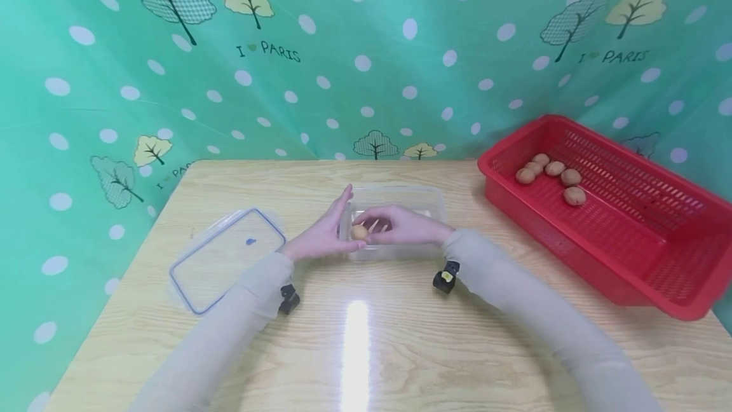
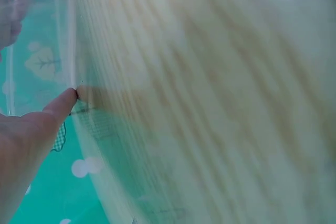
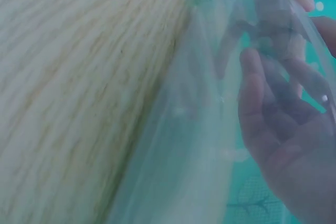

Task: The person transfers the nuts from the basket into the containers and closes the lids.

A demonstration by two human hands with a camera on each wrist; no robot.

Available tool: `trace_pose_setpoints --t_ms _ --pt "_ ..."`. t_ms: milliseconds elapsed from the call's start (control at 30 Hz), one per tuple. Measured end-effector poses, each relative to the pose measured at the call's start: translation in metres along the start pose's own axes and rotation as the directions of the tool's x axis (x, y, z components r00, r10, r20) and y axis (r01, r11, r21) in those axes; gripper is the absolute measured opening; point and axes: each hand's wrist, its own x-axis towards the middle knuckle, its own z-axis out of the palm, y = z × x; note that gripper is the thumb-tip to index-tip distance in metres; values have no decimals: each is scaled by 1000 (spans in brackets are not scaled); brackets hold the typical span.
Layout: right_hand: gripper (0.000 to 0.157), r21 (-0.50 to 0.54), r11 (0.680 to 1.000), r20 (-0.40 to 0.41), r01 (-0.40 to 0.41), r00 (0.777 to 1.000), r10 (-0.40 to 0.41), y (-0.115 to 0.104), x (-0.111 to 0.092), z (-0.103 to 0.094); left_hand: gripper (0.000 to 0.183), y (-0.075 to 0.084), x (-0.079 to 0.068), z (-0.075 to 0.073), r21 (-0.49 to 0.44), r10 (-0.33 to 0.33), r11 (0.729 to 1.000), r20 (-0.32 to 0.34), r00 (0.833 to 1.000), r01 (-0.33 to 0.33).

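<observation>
Pale sleeves (image 1: 532, 307) reach the container (image 1: 403, 252) (right hand (image 1: 403, 224) round a walnut (image 1: 358, 232)).

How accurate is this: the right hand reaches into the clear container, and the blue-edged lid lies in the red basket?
Not quite: the head view shows the blue-edged lid on the table, left of the clear container, not in the red basket. The rest is right.

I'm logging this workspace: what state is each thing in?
Container: upright, uncovered
Lid: off the container, lying flat
Basket: upright, uncovered
Six walnuts: together in the basket
Single walnut: inside the container
Left hand: fingers straight, touching the container
Right hand: inside the container; grip unclear
</observation>
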Motion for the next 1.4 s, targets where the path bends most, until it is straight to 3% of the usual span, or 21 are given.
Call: trace_pose_setpoints --t_ms 200,400,667,767,900,967,1400 --pt "40 99 994 39 -43 998 39 1 6 5 120 1 -1 -1 -48 11 999 9 1000 -11" --pt "39 180 983 78 -35 997 21 6 11 8 124 1 -2 -1 -44 0 999 8 1000 0" --pt "40 144 980 147 -136 982 115 7 13 7 123 0 -2 -4 11 15 1000 -2 1000 -15" --pt "43 126 980 167 -156 977 134 6 13 6 122 11 -7 -7 5 9 1000 4 1000 -9" --pt "45 131 979 170 -154 977 131 7 11 7 123 9 -7 -6 1 -5 1000 13 1000 5" --pt "45 134 979 167 -151 978 128 8 11 7 125 -3 -4 -3 10 -1 1000 6 1000 1" --pt "44 150 979 102 -136 987 121 12 8 3 126 -3 1 -2 -7 -7 1000 10 1000 7"
